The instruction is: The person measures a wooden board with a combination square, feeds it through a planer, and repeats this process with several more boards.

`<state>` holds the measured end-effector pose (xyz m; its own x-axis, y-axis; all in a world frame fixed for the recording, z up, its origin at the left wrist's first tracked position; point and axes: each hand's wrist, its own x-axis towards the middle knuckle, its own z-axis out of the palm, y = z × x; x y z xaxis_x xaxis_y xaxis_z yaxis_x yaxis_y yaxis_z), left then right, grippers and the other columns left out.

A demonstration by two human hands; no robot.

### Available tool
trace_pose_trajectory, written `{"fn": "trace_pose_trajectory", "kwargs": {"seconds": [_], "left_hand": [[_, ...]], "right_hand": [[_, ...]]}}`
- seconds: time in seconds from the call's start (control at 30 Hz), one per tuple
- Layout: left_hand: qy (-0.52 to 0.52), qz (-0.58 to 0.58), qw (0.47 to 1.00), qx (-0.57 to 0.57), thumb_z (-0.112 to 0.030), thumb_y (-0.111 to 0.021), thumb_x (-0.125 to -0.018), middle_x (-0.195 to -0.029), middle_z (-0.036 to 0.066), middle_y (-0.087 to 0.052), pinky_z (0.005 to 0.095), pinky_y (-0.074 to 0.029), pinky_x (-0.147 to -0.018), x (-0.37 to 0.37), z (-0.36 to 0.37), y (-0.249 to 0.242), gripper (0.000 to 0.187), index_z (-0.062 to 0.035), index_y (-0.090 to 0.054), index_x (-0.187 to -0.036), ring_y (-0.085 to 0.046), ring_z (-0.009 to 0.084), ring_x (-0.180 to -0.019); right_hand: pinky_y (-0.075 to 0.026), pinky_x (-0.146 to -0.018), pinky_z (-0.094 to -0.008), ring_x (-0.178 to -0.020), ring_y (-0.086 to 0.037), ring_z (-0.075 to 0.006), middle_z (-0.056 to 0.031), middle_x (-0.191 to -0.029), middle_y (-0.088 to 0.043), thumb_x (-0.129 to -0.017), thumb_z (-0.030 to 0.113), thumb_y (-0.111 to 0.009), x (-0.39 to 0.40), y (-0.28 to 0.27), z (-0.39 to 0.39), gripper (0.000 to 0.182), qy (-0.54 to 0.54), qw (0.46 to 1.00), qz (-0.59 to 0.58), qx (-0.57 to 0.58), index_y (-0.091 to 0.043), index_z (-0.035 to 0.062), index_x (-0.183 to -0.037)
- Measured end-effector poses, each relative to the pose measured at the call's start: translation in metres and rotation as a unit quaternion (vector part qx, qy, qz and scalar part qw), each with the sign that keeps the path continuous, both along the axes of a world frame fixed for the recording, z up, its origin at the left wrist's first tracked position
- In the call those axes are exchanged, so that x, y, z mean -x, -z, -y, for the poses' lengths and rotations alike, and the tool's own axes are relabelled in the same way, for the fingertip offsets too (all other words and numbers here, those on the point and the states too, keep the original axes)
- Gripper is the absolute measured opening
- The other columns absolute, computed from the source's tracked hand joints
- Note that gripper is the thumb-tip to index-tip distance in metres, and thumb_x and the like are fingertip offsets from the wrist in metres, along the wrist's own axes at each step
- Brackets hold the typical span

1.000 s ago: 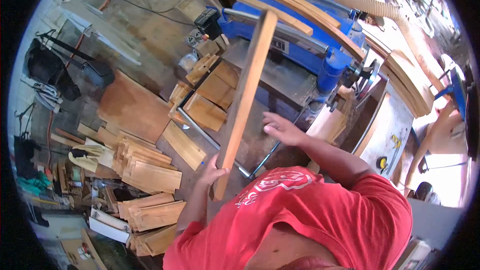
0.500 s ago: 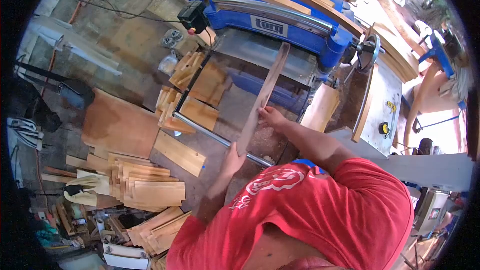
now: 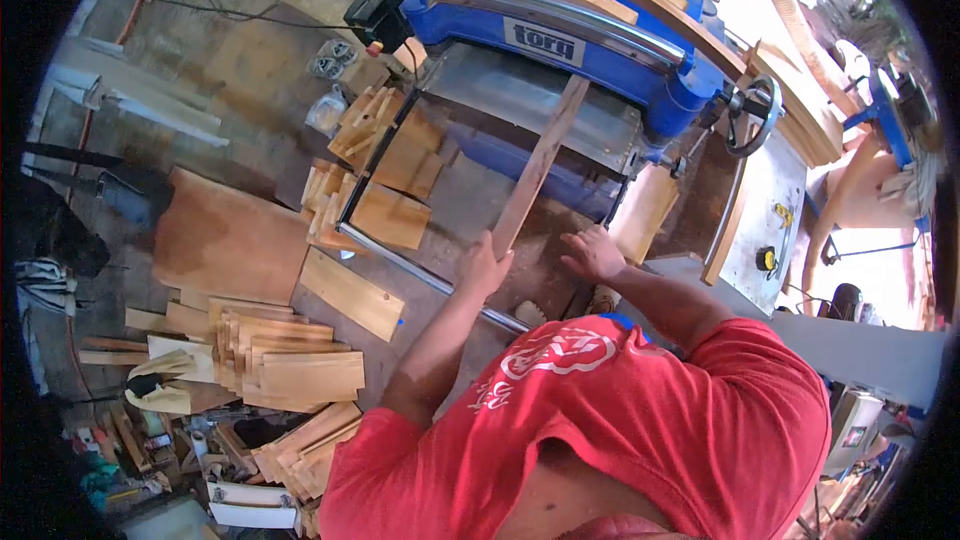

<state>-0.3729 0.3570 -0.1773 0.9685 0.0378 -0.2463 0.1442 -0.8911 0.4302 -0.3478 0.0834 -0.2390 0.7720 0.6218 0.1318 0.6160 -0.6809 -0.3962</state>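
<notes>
A long narrow wooden board slants across the metal bed of a blue machine marked "torq", its far end at the machine's opening. My left hand grips the near end of the board. My right hand is off the board, to its right, with fingers spread and nothing in them. Below the board runs a metal roller bar on a black frame.
Stacked short boards lie on the floor at the lower left, with more piles beside the frame. A brown sheet lies further left. A handwheel and a white-topped table stand on the right.
The board has moved further toward the machine, with my left hand following it forward. My right hand has let go of the board and moved right, its fingers opening.
</notes>
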Motion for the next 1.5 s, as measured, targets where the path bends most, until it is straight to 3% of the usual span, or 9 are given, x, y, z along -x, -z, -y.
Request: {"fn": "trace_pose_trajectory", "kwargs": {"seconds": [0.2, 0.33, 0.4, 0.73, 0.9, 1.07, 1.27, 1.47, 1.5], "left_hand": [[-0.004, 0.055, 0.998, 0.013, -0.038, -0.067, -0.082, -0.095, 0.026, -0.065, 0.0532, -0.05, -0.076, -0.014, 0.005, 0.019, 0.047, -0.003, -0.047, -0.108, -0.063, 0.0455, -0.087], [-0.006, 0.052, 0.997, 0.054, -0.041, -0.065, -0.083, -0.099, 0.03, -0.063, 0.0556, -0.047, -0.082, -0.023, 0.009, 0.027, 0.055, -0.0004, -0.047, -0.116, -0.06, 0.0476, -0.093], [-0.01, 0.065, 0.996, 0.064, -0.039, -0.066, -0.083, -0.101, 0.03, -0.063, 0.0552, -0.047, -0.083, -0.029, 0.012, 0.031, 0.054, 0.0001, -0.048, -0.116, -0.06, 0.0474, -0.094], [-0.006, 0.032, 0.997, 0.063, -0.037, -0.067, -0.082, -0.105, 0.027, -0.062, 0.0546, -0.047, -0.084, -0.056, 0.024, 0.028, 0.052, -0.0008, -0.048, -0.114, -0.059, 0.0481, -0.097], [-0.04, -0.013, 0.997, 0.07, -0.034, -0.066, -0.084, -0.107, 0.028, -0.062, 0.0554, -0.048, -0.081, -0.065, 0.038, -0.003, 0.045, -0.0013, -0.047, -0.109, -0.06, 0.0475, -0.096], [-0.04, -0.036, 0.996, 0.067, -0.04, -0.065, -0.084, -0.112, 0.027, -0.062, 0.0533, -0.048, -0.084, -0.078, 0.043, -0.007, 0.053, -0.0041, -0.048, -0.119, -0.06, 0.0459, -0.103], [-0.021, 0.004, 0.998, 0.064, -0.04, -0.066, -0.084, -0.112, 0.027, -0.062, 0.0532, -0.049, -0.084, -0.094, 0.047, 0.013, 0.057, -0.0014, -0.047, -0.121, -0.06, 0.0458, -0.102], [-0.024, 0.015, 0.998, 0.06, -0.038, -0.068, -0.081, -0.105, 0.027, -0.063, 0.0527, -0.048, -0.083, -0.112, 0.058, 0.016, 0.053, -0.0004, -0.05, -0.114, -0.06, 0.0456, -0.099], [-0.021, 0.02, 0.998, 0.058, -0.038, -0.068, -0.081, -0.105, 0.027, -0.063, 0.0527, -0.048, -0.083, -0.115, 0.058, 0.021, 0.053, -0.0004, -0.05, -0.114, -0.06, 0.0456, -0.099]], "right_hand": [[-0.042, -0.084, -0.0407, -0.087, -0.058, -0.0266, -0.0087, -0.088, -0.062, -0.083, 0.03, -0.065, -0.001, -0.006, -0.001, 0.036, -0.031, 0.999, 0.027, -0.033, -0.061, 0.008, -0.111], [-0.042, -0.084, -0.0403, -0.087, -0.058, -0.0265, -0.0082, -0.088, -0.062, -0.083, 0.029, -0.065, -0.002, -0.004, 0.001, 0.034, -0.029, 0.999, 0.024, -0.016, -0.061, 0.0082, -0.109], [-0.04, -0.086, -0.0394, -0.089, -0.059, -0.0242, -0.007, -0.09, -0.063, -0.089, 0.035, -0.06, -0.004, 0.003, 0.002, 0.033, -0.045, 0.998, 0.045, -0.009, -0.06, 0.0068, -0.105], [-0.04, -0.083, -0.0395, -0.084, -0.057, -0.026, -0.0075, -0.081, -0.059, -0.089, 0.034, -0.058, 0.0, 0.005, 0.001, 0.027, -0.026, 0.998, 0.051, -0.014, -0.057, 0.0077, -0.094], [-0.042, -0.082, -0.0405, -0.082, -0.059, -0.0265, -0.0073, -0.081, -0.061, -0.085, 0.03, -0.062, 0.001, 0.001, 0.0, 0.026, -0.02, 0.999, 0.03, -0.013, -0.06, 0.008, -0.099], [-0.043, -0.082, -0.0415, -0.083, -0.06, -0.0265, -0.0073, -0.082, -0.063, -0.083, 0.028, -0.064, 0.0, -0.002, -0.002, 0.027, -0.016, 0.999, 0.021, -0.02, -0.062, 0.0087, -0.102], [-0.04, -0.082, -0.0396, -0.082, -0.06, -0.0255, -0.007, -0.079, -0.061, -0.087, 0.035, -0.059, -0.002, 0.005, -0.001, 0.028, -0.01, 1.0, 0.029, 0.005, -0.062, 0.0084, -0.096], [-0.044, -0.078, -0.0424, -0.081, -0.06, -0.0284, -0.0095, -0.084, -0.064, -0.084, 0.034, -0.065, -0.004, 0.012, 0.004, 0.033, -0.028, 0.999, 0.031, 0.018, -0.062, 0.0094, -0.107], [-0.045, -0.079, -0.0435, -0.083, -0.061, -0.03, -0.011, -0.084, -0.064, -0.085, 0.036, -0.065, -0.006, 0.013, 0.006, 0.037, -0.036, 0.999, -0.016, 0.006, -0.062, 0.0088, -0.109]]}}
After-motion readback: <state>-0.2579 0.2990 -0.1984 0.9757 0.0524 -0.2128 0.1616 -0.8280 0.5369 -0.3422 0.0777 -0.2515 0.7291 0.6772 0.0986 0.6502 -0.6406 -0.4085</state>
